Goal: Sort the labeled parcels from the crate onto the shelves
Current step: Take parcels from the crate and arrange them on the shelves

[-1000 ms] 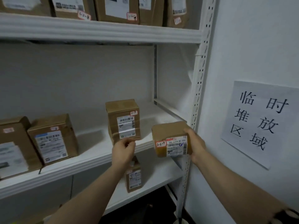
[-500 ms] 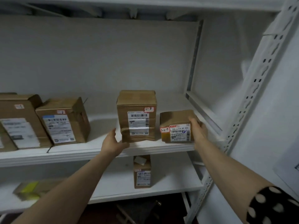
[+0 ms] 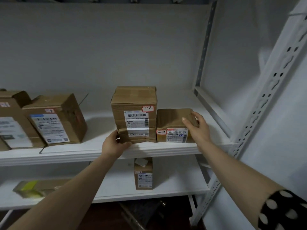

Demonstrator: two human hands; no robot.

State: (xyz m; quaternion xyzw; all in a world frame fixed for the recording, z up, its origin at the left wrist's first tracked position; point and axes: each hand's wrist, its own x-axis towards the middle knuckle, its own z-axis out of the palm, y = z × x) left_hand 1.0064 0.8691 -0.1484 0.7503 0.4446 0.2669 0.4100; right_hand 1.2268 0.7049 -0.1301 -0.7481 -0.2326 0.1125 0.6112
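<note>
A small brown parcel marked 3-2-9 stands on the middle white shelf, pressed against the right side of a taller parcel marked 3-2-8. My right hand grips the small parcel, thumb on its top and fingers round its right side. My left hand holds the tall parcel's lower left corner, thumb along its bottom front edge. The crate is out of view.
Two larger labeled parcels stand at the left of the same shelf. On the lower shelf sit a small upright parcel and a flat package with yellow tape. A perforated white upright borders the right.
The small parcel went from being held in the air to standing on the shelf beside the tall parcel. My left hand moved onto the tall parcel's lower left corner.
</note>
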